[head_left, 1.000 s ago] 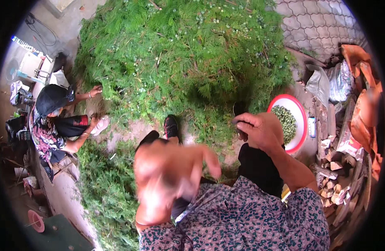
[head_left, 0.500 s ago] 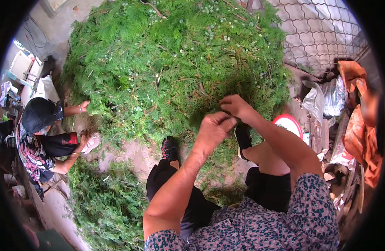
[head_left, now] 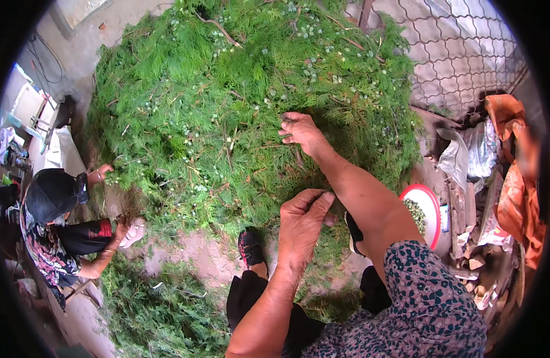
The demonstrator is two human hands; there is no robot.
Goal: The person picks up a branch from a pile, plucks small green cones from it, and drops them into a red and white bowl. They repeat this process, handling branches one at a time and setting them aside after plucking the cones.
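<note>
A big pile of green conifer branches (head_left: 227, 119), dotted with small pale blue-green cones, spreads out in front of me. Over its near right part reaches my right hand (head_left: 303, 132), with fingers apart and nothing I can make out between them. Nearer to me is my left hand (head_left: 303, 224), closed, thumb pressed to the curled fingers. Whatever it may hold is hidden. Beside my right forearm stands a white basin with a red rim (head_left: 437, 212), holding small green cones; the forearm and sleeve cover part of it.
A person in a black cap (head_left: 55, 194) sits at the left, one hand (head_left: 102, 172) at the pile's edge. A smaller heap of greenery (head_left: 161, 304) lies at the near left. Wire mesh (head_left: 460, 59), orange cloth (head_left: 514, 179) and wood scraps (head_left: 463, 221) line the right side.
My right hand has moved away from the left one, forward and left over the pile, and its fingers have spread. My left hand has come slightly nearer. More of the basin shows.
</note>
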